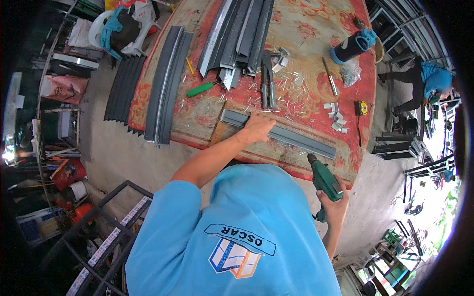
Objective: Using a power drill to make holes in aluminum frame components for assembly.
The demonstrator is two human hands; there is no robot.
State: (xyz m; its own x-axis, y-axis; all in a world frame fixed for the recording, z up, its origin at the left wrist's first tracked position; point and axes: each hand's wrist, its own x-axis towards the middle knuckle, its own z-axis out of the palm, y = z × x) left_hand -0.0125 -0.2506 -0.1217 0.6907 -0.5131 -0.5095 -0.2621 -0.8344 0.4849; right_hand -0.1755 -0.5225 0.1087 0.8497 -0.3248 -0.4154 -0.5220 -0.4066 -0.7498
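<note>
A short grey metal profile (301, 139) lies slantwise along the near edge of the table. My left hand (259, 127) rests over its left half, fingers curled across it and gripping it. In my right hand (334, 206) is a green power drill (323, 178), held by its handle. The drill's chuck points at the near side of the profile, close to its right end. Too small to make out is whether a bit touches the metal. Beyond the profile, a pair of dark long-handled pliers or cutters (267, 81) lies among many small silvery pins (296, 89).
The patterned red tablecloth (306, 29) carries a stack of dark profiles (237, 39), longer profiles (165, 84), a green-handled screwdriver (200, 89), a dark bottle (351, 47), a tape measure (362, 108) and metal brackets (335, 117). A co-worker (432, 81) stands at far right. A metal frame (106, 237) stands lower left.
</note>
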